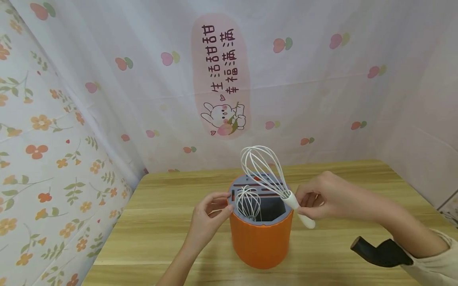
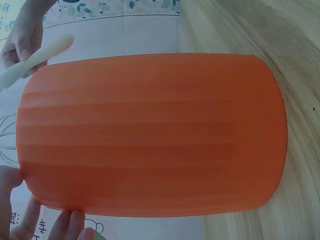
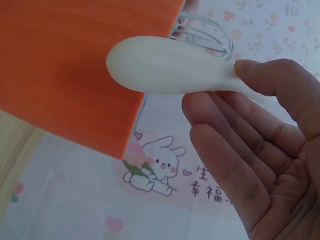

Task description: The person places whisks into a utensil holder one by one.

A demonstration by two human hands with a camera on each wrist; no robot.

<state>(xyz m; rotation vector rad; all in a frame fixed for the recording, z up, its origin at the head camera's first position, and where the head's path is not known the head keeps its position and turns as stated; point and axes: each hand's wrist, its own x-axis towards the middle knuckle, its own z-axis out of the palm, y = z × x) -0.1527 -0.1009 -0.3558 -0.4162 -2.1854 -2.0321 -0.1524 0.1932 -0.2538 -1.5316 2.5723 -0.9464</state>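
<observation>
My right hand (image 1: 320, 196) pinches a white whisk (image 1: 291, 201) by its handle between thumb and fingers. The whisk slants over an orange utensil holder (image 1: 261, 246), its wire loops up and to the left, its handle end down beyond the rim. In the right wrist view the smooth handle (image 3: 165, 65) lies across the thumb and fingertips. A second, smaller whisk (image 1: 248, 203) stands wires up in the holder's front opening; its handle is hidden. My left hand (image 1: 207, 214) holds the holder's left upper edge, thumb and fingers spread along the rim.
The holder's grey top (image 1: 229, 186) has narrow slots behind the large opening. It stands on a wood-grain table (image 1: 161, 222). A printed curtain (image 1: 150, 91) hangs behind and at the left. A black curved object with a brown end (image 1: 381, 252) shows near the right sleeve.
</observation>
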